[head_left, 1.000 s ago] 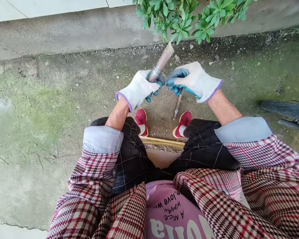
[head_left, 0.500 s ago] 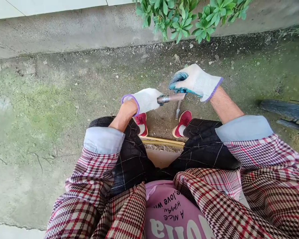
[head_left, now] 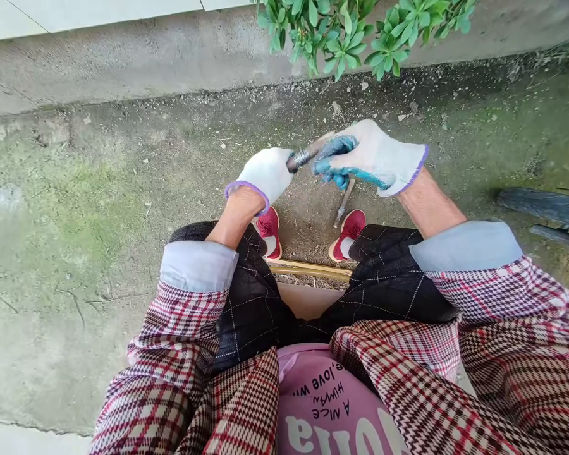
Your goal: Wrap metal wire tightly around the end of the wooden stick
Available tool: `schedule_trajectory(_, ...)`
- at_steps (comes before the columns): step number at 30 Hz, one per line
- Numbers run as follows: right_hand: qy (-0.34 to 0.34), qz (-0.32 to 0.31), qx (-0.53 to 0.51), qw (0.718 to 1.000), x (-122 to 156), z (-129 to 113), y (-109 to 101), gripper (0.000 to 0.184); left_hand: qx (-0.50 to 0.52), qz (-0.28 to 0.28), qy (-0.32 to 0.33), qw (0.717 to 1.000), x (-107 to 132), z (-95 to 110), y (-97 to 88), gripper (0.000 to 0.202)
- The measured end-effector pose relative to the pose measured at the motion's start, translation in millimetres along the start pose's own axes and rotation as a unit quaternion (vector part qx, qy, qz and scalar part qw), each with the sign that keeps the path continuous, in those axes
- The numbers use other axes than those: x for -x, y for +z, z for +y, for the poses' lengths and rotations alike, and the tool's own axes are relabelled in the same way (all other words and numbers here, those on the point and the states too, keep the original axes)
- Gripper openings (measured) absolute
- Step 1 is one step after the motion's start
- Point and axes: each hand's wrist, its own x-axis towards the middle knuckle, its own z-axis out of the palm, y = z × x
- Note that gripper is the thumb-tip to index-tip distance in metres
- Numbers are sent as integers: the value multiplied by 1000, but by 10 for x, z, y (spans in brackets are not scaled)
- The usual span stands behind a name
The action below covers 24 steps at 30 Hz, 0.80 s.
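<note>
My left hand [head_left: 267, 172], in a white glove with a purple cuff, is closed round the dark handle of a wire-wound tool [head_left: 301, 158]. Past the silvery winding, a flat brownish part runs up and right to the fingers of my right hand [head_left: 360, 155]; motion blurs it. My right hand wears a matching glove with a blue-green palm. Its fingers are curled in, and what they hold, if anything, is hidden. Below it shows a thin stick-like piece [head_left: 344, 203] with a silvery lower end; I cannot tell whether it is held or lies on the ground.
Red shoes [head_left: 269, 229] stand on the dirt ground [head_left: 180, 170], with yellowish strips [head_left: 310, 270] between the legs. A low concrete wall [head_left: 123, 60] runs along the back, overhung by a leafy green plant [head_left: 344, 44]. A black wheel [head_left: 540, 203] is at the right.
My left hand has moved up and slightly left, and the tool now tilts up to the right instead of lying nearly level. My right hand has shifted only slightly.
</note>
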Motion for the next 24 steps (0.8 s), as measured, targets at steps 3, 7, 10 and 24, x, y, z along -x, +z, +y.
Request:
schedule_trajectory(3, 5, 48, 34, 998, -30, 66, -77, 17, -55, -26, 31, 998, 17, 34, 71, 36)
schedule_trajectory(7, -28, 92, 89, 991, -113, 163, -167, 8, -18, -68, 90, 993, 67, 102, 76, 28)
schedule_trajectory(10, -38, 109, 65, 991, -166, 188, -173, 9, 54, -52, 107, 991, 113, 137, 5, 32)
schedule_trajectory(24, -29, 43, 144, 988, 36, -59, 122, 18, -33, 22, 14, 999, -39, 11, 89, 32)
